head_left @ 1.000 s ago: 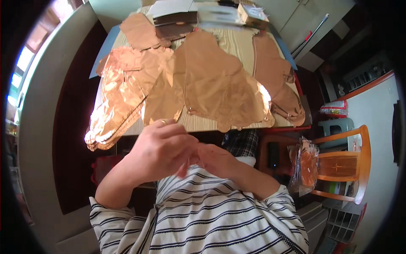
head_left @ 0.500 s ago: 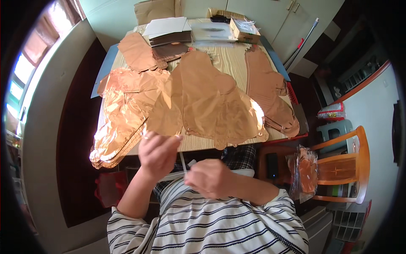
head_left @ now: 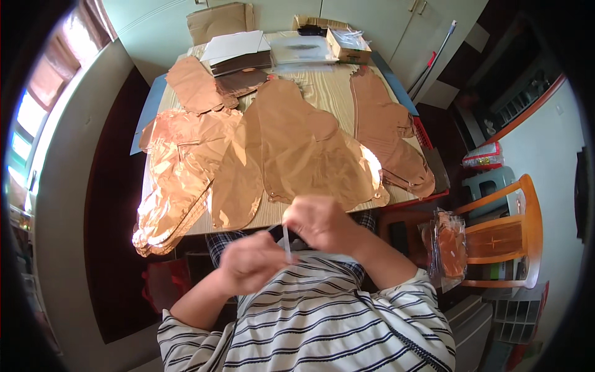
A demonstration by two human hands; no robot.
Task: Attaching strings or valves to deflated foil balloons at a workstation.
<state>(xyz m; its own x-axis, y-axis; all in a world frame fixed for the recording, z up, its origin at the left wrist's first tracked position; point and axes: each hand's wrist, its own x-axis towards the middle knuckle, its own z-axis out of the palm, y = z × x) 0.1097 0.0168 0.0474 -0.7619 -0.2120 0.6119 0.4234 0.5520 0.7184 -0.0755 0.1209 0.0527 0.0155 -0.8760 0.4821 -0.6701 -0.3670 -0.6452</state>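
Note:
Over my lap, just off the near table edge, both hands work close together, blurred by motion. A thin whitish strip, perhaps a straw [head_left: 287,243], runs between them. My right hand [head_left: 319,222] is closed with its fingertips at the strip's upper end. Lower and to the left, my left hand [head_left: 255,261] is closed at its lower end. Beyond them a large flat copper-coloured foil balloon [head_left: 297,146] lies on the table, part of its lower edge covered by my right hand. A stack of shiny, crinkled foil balloons [head_left: 180,167] lies to its left, overhanging the near edge.
More flat foil pieces lie at the table's right [head_left: 381,124] and far left [head_left: 192,84]. At the back stand a stack of white and dark sheets [head_left: 238,53], clear plastic bags [head_left: 302,49] and a small cardboard box [head_left: 350,46]. A wooden chair [head_left: 496,239] holds a bagged copper-coloured bundle [head_left: 451,245].
My right hand has risen toward the table edge, while my left hand has dropped away from the foil. The strip now stands upright between them. The whole view has shifted slightly.

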